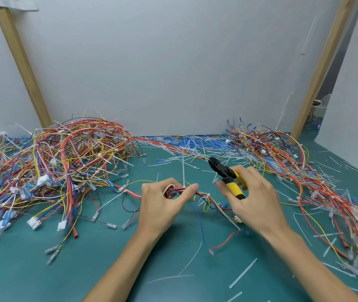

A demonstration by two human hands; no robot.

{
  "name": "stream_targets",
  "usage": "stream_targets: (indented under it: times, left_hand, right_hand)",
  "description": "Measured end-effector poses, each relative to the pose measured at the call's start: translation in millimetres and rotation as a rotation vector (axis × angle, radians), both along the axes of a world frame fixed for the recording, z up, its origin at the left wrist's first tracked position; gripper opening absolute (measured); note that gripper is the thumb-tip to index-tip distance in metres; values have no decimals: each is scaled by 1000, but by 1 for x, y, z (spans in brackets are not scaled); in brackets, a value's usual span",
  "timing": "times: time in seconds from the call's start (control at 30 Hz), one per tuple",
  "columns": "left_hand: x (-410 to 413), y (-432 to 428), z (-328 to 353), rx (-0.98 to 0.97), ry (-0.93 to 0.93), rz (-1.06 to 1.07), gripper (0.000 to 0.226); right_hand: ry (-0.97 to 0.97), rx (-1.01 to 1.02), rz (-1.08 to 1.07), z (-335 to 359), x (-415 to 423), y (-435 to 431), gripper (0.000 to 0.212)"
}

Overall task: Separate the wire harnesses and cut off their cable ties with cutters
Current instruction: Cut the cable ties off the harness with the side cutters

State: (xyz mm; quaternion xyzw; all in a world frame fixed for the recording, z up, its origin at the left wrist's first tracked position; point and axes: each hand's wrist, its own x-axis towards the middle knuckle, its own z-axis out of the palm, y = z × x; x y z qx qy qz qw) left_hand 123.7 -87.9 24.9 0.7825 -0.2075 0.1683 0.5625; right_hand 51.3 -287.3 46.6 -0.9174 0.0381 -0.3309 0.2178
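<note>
Teal matting [86, 269] covers the bench, backed by grey wall panels [173, 62]. At middle left a large heap of harnesses [64, 160] runs off the frame's left edge. A second heap [304, 171] blurs toward the lower right corner. White tie offcuts [186, 147] litter the centre.

At lower centre the left hand [162, 203] pinches a small wire harness [204, 199] between thumb and curled fingers, hiding part of the bundle. A white cable tie [183, 168] stands up from it. Just right, the right hand [254, 197] grips the yellow-handled cutters [228, 177], which point toward the upper left. How far their jaws part is hard to make out.
</note>
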Motion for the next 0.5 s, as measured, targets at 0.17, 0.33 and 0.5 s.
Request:
stream_targets:
  times: [0.17,0.33,0.5]
  left_hand:
    - [3,0,-3,6,-19,65,43]
    - [8,3,-7,61,-20,55,44]
    - [10,2,-8,117,-2,-10,39]
  right_hand:
    - [172,-14,-56,-3,-1,4,37]
    - [266,-109,-169,-3,-2,3,33]
    - [247,-153,-182,-3,-2,2,34]
